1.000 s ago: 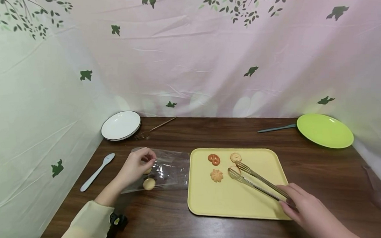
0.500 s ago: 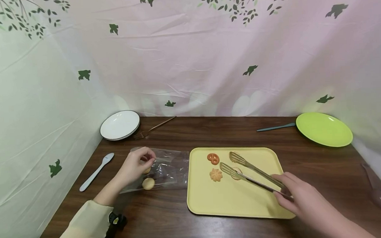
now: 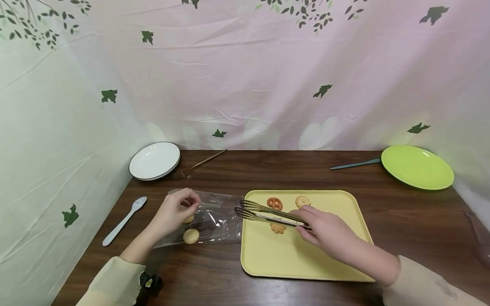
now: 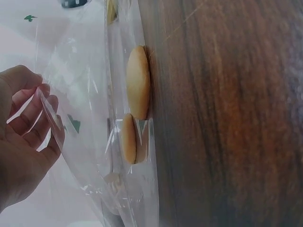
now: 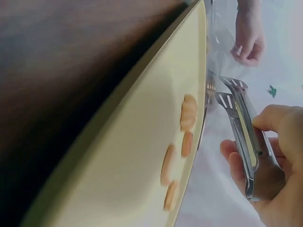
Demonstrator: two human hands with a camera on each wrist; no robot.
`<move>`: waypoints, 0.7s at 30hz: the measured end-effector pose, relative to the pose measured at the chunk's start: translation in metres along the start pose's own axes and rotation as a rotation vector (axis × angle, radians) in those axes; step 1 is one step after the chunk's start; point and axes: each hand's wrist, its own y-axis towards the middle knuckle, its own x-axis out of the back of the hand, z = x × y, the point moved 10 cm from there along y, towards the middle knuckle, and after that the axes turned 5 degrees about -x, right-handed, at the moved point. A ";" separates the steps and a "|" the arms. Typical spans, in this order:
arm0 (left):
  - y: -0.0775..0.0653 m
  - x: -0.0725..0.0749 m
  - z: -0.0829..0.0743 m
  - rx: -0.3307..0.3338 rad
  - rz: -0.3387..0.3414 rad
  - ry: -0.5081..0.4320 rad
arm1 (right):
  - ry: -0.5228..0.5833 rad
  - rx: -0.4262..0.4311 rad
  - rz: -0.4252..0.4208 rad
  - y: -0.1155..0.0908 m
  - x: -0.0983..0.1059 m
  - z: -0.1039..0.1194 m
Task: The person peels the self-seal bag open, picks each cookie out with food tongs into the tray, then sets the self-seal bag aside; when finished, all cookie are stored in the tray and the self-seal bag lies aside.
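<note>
My left hand (image 3: 172, 216) pinches the edge of a clear plastic bag (image 4: 71, 109), lifting its film at the mouth. Two round biscuits (image 4: 138, 82) lie inside. My right hand (image 3: 330, 233) holds metal tongs (image 3: 271, 213) whose slotted tips reach past the left rim of the yellow tray (image 3: 305, 263) toward the bag. Nothing shows between the tips in the right wrist view. On the tray sit a pretzel biscuit (image 3: 274, 202), a flower-shaped biscuit (image 3: 278, 229) and a ring biscuit (image 3: 302, 201). A round biscuit (image 5: 167, 164), hidden in the head view, lies beside them.
White plates (image 3: 155, 161) and a fork (image 3: 198, 165) lie at the back left, a pale spoon (image 3: 125, 221) at the left. A green plate (image 3: 417, 167) and a dark teal utensil handle (image 3: 355, 164) are at the back right. A translucent spoon (image 3: 485, 243) lies far right.
The tongs have swung left from over the round and ring biscuits to the tray's left rim, their tips drawing closer together. My left hand stays at the bag.
</note>
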 end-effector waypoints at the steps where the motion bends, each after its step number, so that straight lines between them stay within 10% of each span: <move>1: 0.000 0.000 0.000 -0.001 0.000 0.002 | -0.003 0.004 0.012 0.005 -0.004 0.003; 21: 0.004 -0.002 -0.008 -0.029 0.023 -0.006 | 0.090 0.138 0.182 0.075 -0.075 0.056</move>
